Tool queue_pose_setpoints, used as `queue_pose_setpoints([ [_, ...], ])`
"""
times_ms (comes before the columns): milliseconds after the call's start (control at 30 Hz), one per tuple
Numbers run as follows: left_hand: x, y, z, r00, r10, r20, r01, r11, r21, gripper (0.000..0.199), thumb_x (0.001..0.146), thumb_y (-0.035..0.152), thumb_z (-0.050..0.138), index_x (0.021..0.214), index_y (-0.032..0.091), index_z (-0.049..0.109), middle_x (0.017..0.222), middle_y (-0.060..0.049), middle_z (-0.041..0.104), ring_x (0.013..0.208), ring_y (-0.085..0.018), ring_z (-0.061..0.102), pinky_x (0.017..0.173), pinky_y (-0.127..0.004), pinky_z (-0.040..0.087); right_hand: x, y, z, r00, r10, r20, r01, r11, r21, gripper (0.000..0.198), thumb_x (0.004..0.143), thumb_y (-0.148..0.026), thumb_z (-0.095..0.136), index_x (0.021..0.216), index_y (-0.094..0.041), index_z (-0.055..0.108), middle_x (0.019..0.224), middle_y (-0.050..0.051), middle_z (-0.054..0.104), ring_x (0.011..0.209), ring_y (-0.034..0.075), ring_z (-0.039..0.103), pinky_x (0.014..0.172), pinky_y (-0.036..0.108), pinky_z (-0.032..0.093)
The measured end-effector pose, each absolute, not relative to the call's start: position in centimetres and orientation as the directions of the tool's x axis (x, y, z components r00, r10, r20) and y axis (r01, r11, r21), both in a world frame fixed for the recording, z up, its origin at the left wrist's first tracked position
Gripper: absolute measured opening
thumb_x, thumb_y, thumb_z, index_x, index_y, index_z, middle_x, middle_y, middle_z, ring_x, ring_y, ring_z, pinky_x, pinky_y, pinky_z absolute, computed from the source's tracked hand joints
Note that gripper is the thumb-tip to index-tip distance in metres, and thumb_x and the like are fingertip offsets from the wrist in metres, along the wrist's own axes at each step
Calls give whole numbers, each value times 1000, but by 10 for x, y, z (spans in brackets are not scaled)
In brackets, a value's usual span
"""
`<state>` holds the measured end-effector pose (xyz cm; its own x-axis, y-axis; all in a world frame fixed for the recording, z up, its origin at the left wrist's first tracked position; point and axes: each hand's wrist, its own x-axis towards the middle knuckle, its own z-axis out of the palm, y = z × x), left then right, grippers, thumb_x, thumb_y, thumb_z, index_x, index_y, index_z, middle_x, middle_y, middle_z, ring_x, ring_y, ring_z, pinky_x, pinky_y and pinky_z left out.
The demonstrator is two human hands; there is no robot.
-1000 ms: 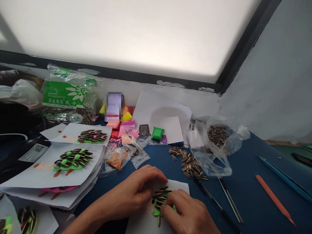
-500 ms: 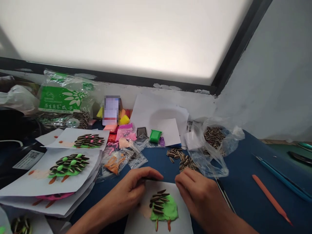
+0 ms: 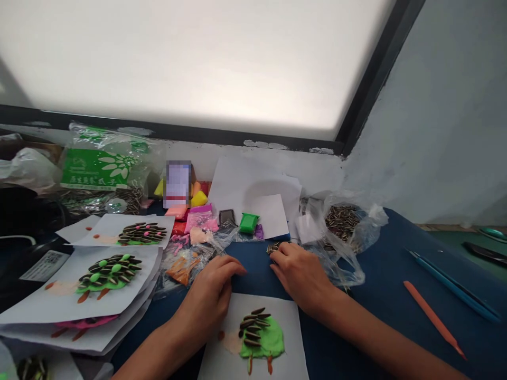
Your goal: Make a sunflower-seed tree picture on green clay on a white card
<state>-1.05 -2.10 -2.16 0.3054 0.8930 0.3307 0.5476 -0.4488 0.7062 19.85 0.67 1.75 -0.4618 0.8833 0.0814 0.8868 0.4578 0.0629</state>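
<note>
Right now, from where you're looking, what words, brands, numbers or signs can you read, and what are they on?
"原生…瓜子" on the seed bag; the middle characters are unclear.
The bag's smaller print: too small to read.
QR label on the black item: too small to read.
Upright panel: too blurred to read.

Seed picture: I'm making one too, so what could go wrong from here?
The right forearm passes close to the sheet and might nudge it.

The top seed juts past the green clay, so a careless brush could loosen it.

The right hand is at the loose seeds, which it could scatter.
</note>
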Motion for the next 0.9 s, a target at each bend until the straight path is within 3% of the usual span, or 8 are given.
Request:
queue_pose_setpoints([
  [200,-1,1,-21,381,879,287,618,-473,628,33,77,1,40,86,17,67,89,-7,67,88,-22,62,80,-34,50,191,17,22,-475,880,10,876,472,98,21,92,-4,50,94,-12,69,90,13,68,84,24,64,65,30,42],
  [433,3,8,-25,364,869,335,617,-495,612,32,73,-3,43,84,17,66,85,-5,67,85,-20,62,79,-32,49,197,-1,37,-476,879,-22,879,477,25,27,93,-6,49,99,-18,72,97,10,67,81,21,64,63,28,42],
  [500,2,7,-27,367,861,351,611,-508,607,32,73,-4,43,84,17,65,85,-4,67,85,-20,62,79,-31,49,203,-11,40,-468,883,26,879,468,-92,27,94,-6,48,102,-17,71,98,9,68,83,19,65,70,28,46],
  [567,2,7,-28,374,853,365,608,-522,598,32,73,-4,43,84,17,65,86,-4,66,85,-19,61,79,-31,49,209,-21,41,-469,877,103,829,478,-292,29,93,-4,47,105,-16,71,99,8,69,88,18,65,77,28,48],
  [667,2,8,-29,380,841,385,610,-541,580,32,74,-4,43,84,17,65,86,-4,66,85,-20,61,79,-32,48,215,-38,42,-478,857,192,696,503,-513,28,90,-2,50,103,-15,71,94,7,69,85,17,64,73,27,49],
  [800,2,11,-32,387,827,407,616,-561,553,31,74,-3,43,83,17,64,86,-4,66,85,-20,60,78,-32,48,210,-61,40,-513,815,269,586,561,-585,18,90,-10,57,91,-18,73,81,3,65,70,14,61,63,25,46],
  [900,3,12,-35,392,818,420,622,-572,534,32,74,-3,43,84,17,65,85,-5,65,84,-20,60,77,-32,47,202,-75,38,-535,761,366,570,645,-509,19,94,-17,55,89,-19,73,80,3,58,68,13,58,61,24,45],
])
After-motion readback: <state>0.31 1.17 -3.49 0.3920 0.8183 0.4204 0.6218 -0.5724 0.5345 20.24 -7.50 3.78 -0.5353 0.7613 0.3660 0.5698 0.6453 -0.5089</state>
